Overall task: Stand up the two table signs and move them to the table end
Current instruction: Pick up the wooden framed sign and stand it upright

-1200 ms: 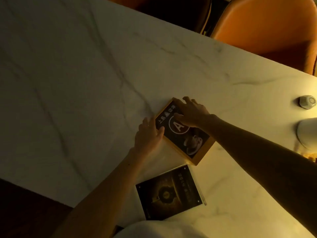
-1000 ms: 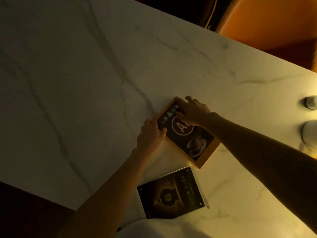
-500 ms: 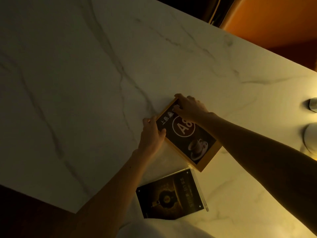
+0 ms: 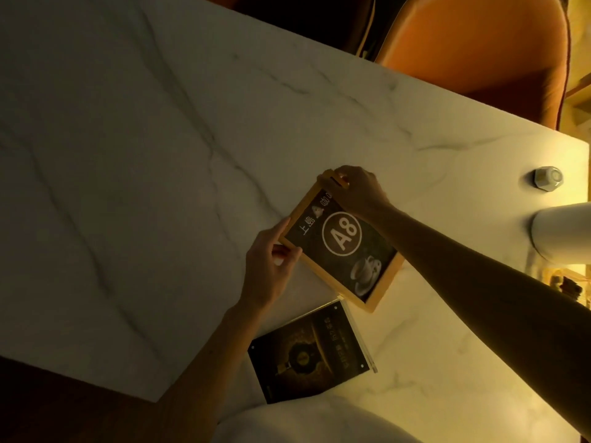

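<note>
A wooden-framed sign [image 4: 343, 241] marked "A8" with a coffee cup picture is tilted up off the white marble table [image 4: 160, 155]. Its far edge is raised and its near edge rests on the table. My left hand [image 4: 270, 266] pinches the frame's left corner between thumb and fingers. My right hand [image 4: 356, 191] grips the frame's far top corner. A second sign [image 4: 311, 351], dark with a clear acrylic edge, lies flat on the table just in front of the wooden one, near the table's front edge.
An orange chair [image 4: 479, 49] stands beyond the table's far edge. At the right, a small faceted white object [image 4: 547, 178] and a white rounded lamp base [image 4: 563, 233] stand on the table. A pale rounded thing [image 4: 303, 425] fills the bottom middle.
Both hands have shifted from lying on the wooden sign to gripping its corners, and its far edge has lifted off the table. The acrylic sign has not moved.
</note>
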